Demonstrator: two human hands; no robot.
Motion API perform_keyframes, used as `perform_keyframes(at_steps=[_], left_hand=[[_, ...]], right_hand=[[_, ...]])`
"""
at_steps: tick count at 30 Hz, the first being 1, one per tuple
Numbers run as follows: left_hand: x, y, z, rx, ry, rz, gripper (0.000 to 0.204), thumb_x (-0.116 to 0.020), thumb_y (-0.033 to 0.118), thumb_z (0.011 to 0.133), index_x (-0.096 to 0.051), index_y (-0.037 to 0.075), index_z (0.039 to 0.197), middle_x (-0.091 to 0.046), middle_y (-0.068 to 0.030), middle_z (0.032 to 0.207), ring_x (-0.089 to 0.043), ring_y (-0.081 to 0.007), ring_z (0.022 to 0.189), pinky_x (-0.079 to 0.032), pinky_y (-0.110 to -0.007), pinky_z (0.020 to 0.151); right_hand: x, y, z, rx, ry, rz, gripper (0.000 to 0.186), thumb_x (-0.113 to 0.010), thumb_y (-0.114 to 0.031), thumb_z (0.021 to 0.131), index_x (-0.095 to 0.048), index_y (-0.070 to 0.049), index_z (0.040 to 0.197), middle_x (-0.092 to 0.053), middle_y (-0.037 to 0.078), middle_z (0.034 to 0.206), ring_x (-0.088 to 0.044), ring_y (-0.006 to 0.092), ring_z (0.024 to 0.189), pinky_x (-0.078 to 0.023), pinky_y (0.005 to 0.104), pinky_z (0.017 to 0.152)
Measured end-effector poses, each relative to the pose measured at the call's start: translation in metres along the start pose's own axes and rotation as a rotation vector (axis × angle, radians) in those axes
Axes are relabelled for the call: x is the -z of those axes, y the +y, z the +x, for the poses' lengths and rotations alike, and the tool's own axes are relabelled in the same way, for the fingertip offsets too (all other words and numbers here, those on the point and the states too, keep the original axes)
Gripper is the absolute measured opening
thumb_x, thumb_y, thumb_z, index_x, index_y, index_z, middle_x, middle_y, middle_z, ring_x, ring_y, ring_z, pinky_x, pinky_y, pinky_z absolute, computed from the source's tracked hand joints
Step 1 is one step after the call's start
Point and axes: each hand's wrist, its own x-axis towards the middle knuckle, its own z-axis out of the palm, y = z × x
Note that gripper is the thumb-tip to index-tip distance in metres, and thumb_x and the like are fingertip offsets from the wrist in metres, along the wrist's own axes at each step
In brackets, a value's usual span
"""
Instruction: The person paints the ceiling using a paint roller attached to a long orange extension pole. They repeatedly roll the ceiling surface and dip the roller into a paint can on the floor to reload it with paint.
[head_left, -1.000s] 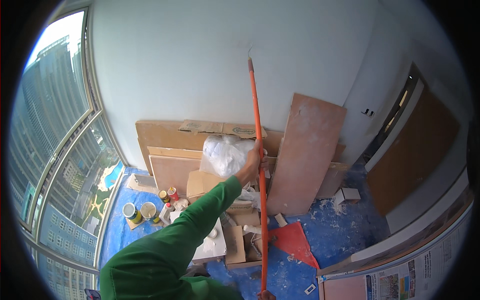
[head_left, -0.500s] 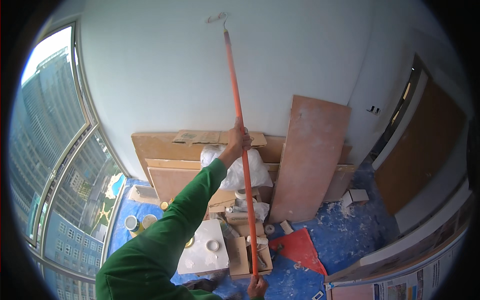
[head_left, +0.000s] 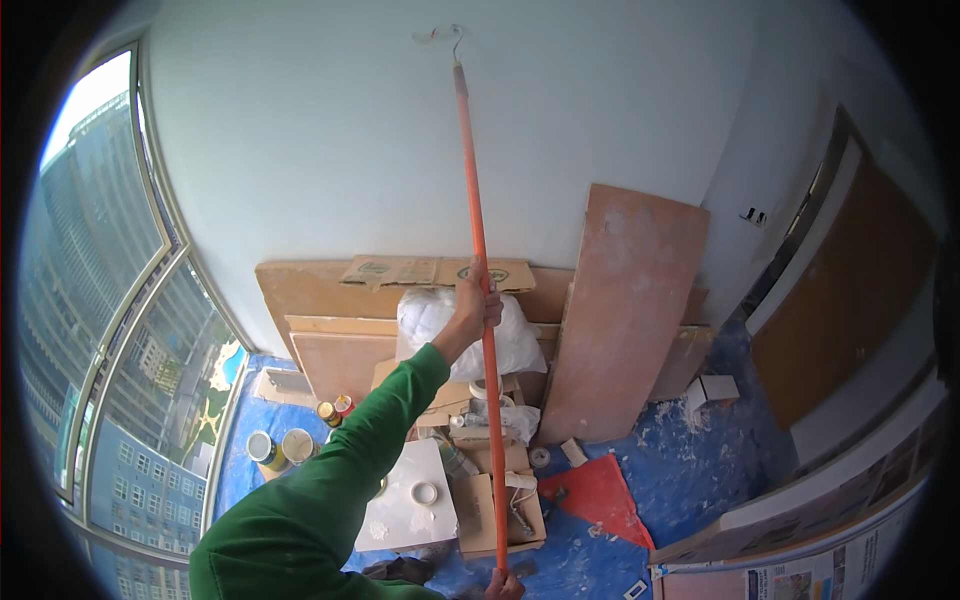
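My left hand (head_left: 478,305), at the end of a green-sleeved arm, is closed around an orange extension pole (head_left: 466,150) near mid-picture. My right hand (head_left: 505,585) grips the same pole at the lower edge, mostly cropped. At the pole's top a white paint roller (head_left: 433,35) on a bent wire frame lies against the pale wall (head_left: 300,140).
Boards (head_left: 625,310) lean on the wall around a white plastic bag (head_left: 515,335). Blue sheeting (head_left: 730,430) holds open boxes (head_left: 480,520), paint cans (head_left: 298,445), a white panel (head_left: 395,500) with tape, and red material (head_left: 610,500). A window (head_left: 110,280) is left, a wooden door (head_left: 835,330) right.
Since a second ago the pole's top has moved up and left, and the roller shows more clearly. In the last half second my left hand has dropped slightly.
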Motion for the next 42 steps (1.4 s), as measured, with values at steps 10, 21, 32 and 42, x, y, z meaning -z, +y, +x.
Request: perform_keyframes(at_steps=[10, 21, 32, 42], left_hand=[[0.031, -0.115, -0.044, 0.093, 0.232, 0.138, 0.058, -0.040, 0.068, 0.088, -0.036, 0.013, 0.070, -0.024, 0.0050, 0.047, -0.024, -0.0093, 0.035, -0.018, -0.027, 0.033], [0.011, -0.086, -0.031, -0.052, 0.227, 0.290, 0.061, -0.042, 0.071, 0.086, -0.034, 0.014, 0.063, -0.027, 0.0044, 0.047, -0.028, -0.0088, 0.034, -0.020, -0.026, 0.032], [-0.003, -0.043, -0.002, 0.033, 0.020, 0.122, 0.061, -0.041, 0.073, 0.084, -0.033, 0.016, 0.065, -0.023, 0.0057, 0.048, -0.023, -0.0093, 0.035, -0.019, -0.026, 0.034], [0.038, -0.166, -0.093, 0.139, 0.342, 0.157, 0.058, -0.047, 0.068, 0.085, -0.037, 0.014, 0.066, -0.031, 0.0034, 0.046, -0.032, -0.0112, 0.033, -0.025, -0.028, 0.031]], right_hand=[[0.007, 0.018, -0.032, -0.028, 0.111, -0.078, 0.027, -0.047, -0.028, 0.092, -0.060, -0.004, 0.087, -0.059, 0.023, 0.068, -0.053, 0.0456, 0.060, -0.043, 0.0514, 0.054], [-0.016, 0.012, -0.027, -0.092, 0.014, -0.016, 0.029, -0.046, -0.028, 0.093, -0.060, -0.004, 0.087, -0.060, 0.023, 0.069, -0.053, 0.0453, 0.059, -0.042, 0.0511, 0.054], [-0.036, 0.064, -0.053, -0.056, 0.113, -0.107, 0.031, -0.049, -0.037, 0.093, -0.059, -0.007, 0.091, -0.060, 0.018, 0.069, -0.054, 0.0377, 0.058, -0.042, 0.0462, 0.054], [0.052, 0.151, -0.180, -0.339, -0.191, -0.180, 0.041, -0.051, -0.048, 0.092, -0.062, -0.008, 0.095, -0.060, 0.013, 0.067, -0.054, 0.0249, 0.054, -0.043, 0.0390, 0.048]])
